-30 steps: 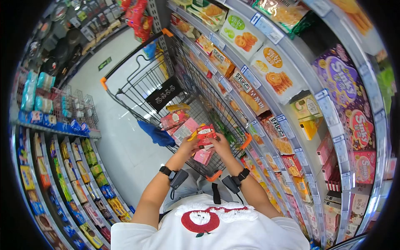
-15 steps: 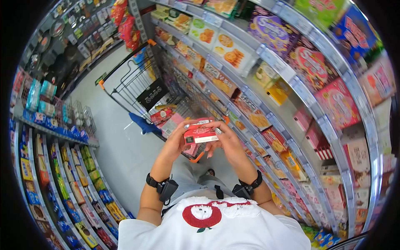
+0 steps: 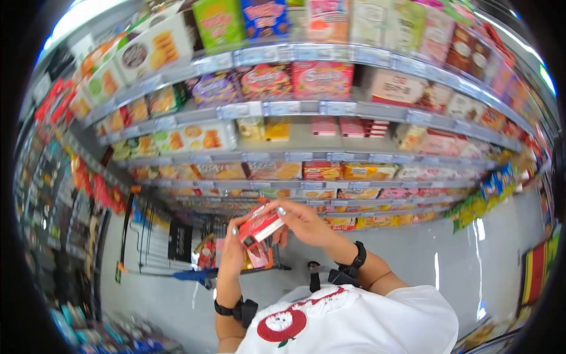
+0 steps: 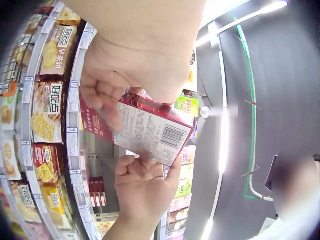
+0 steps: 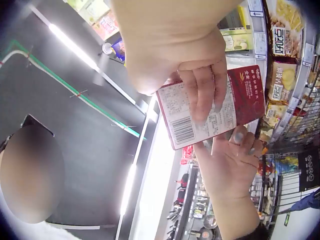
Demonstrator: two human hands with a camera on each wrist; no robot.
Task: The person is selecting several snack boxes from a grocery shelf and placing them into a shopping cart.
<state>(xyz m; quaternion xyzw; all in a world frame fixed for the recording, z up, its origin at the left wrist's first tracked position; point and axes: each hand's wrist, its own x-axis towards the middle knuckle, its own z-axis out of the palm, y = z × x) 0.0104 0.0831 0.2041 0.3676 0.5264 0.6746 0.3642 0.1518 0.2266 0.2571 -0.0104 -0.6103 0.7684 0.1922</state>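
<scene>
Both hands hold a red box (image 3: 260, 227) with a white side in front of the person. My left hand (image 3: 232, 251) grips its left end, and my right hand (image 3: 303, 224) has its fingers over the right end. In the left wrist view, the box's printed white label (image 4: 150, 127) with a barcode faces the camera. The right wrist view shows right-hand fingers (image 5: 204, 92) lying across that label, with the left hand (image 5: 232, 165) at the lower edge. Below and left stands a shopping cart (image 3: 144, 236) containing a pink box (image 3: 258, 256) and other packages.
A long shelf (image 3: 289, 110) of boxed biscuits and snacks spans the front. Red bags (image 3: 94, 183) hang at the left end, near the cart. A blue cloth-like item (image 3: 191, 275) hangs at the cart's side. Grey floor (image 3: 407, 253) extends to the right.
The head view has swung right to face the shelf. From over the cart, the red box has come up and closer to the body, turned and tilted, with both hands still on it.
</scene>
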